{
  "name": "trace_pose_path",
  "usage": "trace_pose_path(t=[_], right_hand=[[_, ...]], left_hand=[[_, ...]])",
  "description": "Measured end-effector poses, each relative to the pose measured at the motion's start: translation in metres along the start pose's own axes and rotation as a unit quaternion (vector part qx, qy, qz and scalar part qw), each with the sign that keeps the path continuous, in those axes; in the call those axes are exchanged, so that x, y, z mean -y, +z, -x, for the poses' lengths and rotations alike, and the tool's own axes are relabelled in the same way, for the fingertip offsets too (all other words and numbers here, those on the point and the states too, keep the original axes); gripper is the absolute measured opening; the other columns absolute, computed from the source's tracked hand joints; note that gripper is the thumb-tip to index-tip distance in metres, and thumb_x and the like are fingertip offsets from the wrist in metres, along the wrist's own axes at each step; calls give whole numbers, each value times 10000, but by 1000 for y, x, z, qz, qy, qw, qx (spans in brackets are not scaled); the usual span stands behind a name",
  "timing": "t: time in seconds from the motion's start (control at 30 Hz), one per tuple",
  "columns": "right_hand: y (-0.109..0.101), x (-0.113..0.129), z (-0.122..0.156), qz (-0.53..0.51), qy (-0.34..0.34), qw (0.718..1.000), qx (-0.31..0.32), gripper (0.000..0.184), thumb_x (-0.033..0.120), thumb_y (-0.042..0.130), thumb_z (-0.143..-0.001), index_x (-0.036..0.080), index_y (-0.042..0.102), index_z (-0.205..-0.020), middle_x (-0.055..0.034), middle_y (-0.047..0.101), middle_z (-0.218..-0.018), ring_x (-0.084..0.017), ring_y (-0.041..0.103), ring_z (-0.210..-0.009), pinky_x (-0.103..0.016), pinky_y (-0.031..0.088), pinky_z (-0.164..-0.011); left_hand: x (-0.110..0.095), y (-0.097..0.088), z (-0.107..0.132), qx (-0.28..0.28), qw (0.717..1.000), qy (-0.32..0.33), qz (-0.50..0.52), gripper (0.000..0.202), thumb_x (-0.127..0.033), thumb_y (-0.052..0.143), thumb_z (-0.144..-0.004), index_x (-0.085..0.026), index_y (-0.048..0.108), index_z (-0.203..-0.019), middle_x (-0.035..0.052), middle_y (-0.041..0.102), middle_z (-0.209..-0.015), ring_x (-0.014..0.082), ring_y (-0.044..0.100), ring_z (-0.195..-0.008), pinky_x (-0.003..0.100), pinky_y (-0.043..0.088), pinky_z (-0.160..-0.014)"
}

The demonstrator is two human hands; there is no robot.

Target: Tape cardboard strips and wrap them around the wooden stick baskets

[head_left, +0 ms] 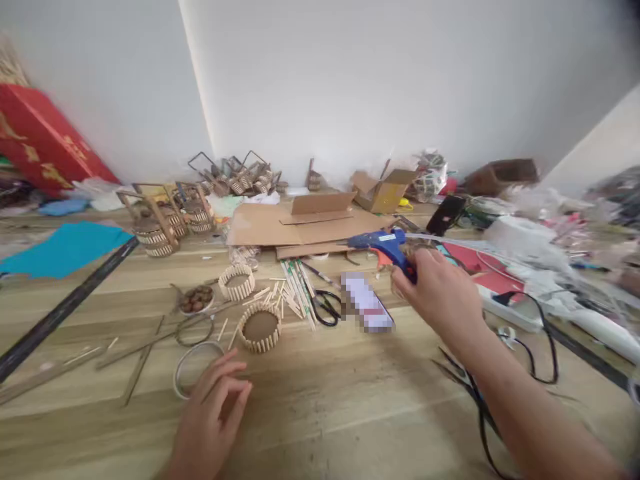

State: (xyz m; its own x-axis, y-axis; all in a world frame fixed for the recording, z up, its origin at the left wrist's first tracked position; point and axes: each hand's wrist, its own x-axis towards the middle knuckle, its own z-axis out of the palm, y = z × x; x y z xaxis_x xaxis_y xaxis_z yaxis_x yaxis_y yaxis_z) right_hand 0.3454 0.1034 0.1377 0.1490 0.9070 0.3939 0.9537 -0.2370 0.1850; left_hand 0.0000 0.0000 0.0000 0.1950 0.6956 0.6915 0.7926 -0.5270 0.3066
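Observation:
My right hand (443,290) is wrapped round the handle of a blue hot glue gun (383,243) with an orange trigger, its nozzle pointing left over the cardboard. My left hand (215,400) hovers low at the front left, fingers loosely bent and apart, with nothing seen in them. It partly covers a pale tape ring (179,373). Just beyond its fingertips stands a round base edged with short wooden sticks (260,327). Behind that lies a similar ring of sticks (237,283), beside a small bowl of brown nuts or beads (197,300).
Loose sticks (285,298), black-handled scissors (327,308) and a phone (366,303) lie mid-table. Flat cardboard (260,225) sits behind them. Small stick-sided buckets (155,237) stand back left. Pliers (457,377), a power strip (510,309) and black cables are on the right.

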Motion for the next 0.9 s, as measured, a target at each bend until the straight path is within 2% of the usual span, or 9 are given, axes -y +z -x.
trace_pose_path(t=[0.07,0.17,0.3,0.4,0.6,0.9], right_hand=[[21,-9,-19,3,11,1000,15,382,434,430,-943,109,622,-1002,-176,678,-977,-296,664,-856,-321,430,-640],[54,-20,-41,6,13,999,50,360,414,490,-940,91,621,-1033,-171,676,-1003,-274,667,-868,-331,472,-669],[97,-27,-55,7,3,995,103,303,378,557,-943,140,606,-1124,-83,649,-1099,-201,642,-936,-395,532,-808],[120,-25,-62,-4,-7,992,128,315,358,576,-938,162,587,-1184,-78,622,-1171,-206,632,-984,-419,537,-841],[141,-17,-71,-35,-25,988,145,317,347,577,-939,165,580,-1199,-80,617,-1184,-207,632,-986,-417,542,-834],[149,-15,-71,-70,-69,982,162,319,345,578,-938,166,579,-1202,-82,613,-1195,-211,628,-998,-423,538,-844]], left_hand=[[-3,-1,-3,-6,1000,-9,12,176,-265,505,-931,-243,554,-763,21,664,-862,174,642,-874,260,470,-786],[-7,-1,-5,-9,999,-15,29,184,-225,510,-911,-240,515,-727,-9,624,-759,144,616,-716,229,465,-676],[-9,0,-4,-3,999,-15,44,180,-164,503,-886,-235,471,-723,-23,582,-720,127,587,-668,212,454,-651],[-9,1,-2,7,999,-11,44,173,-145,489,-884,-234,454,-740,-23,568,-716,125,579,-668,209,454,-663],[-7,4,0,41,998,9,36,161,-123,457,-885,-237,418,-778,-27,547,-704,123,558,-642,201,461,-635],[-8,7,2,44,998,-4,38,189,-126,452,-887,-238,387,-749,-33,529,-684,124,542,-614,208,462,-604]])
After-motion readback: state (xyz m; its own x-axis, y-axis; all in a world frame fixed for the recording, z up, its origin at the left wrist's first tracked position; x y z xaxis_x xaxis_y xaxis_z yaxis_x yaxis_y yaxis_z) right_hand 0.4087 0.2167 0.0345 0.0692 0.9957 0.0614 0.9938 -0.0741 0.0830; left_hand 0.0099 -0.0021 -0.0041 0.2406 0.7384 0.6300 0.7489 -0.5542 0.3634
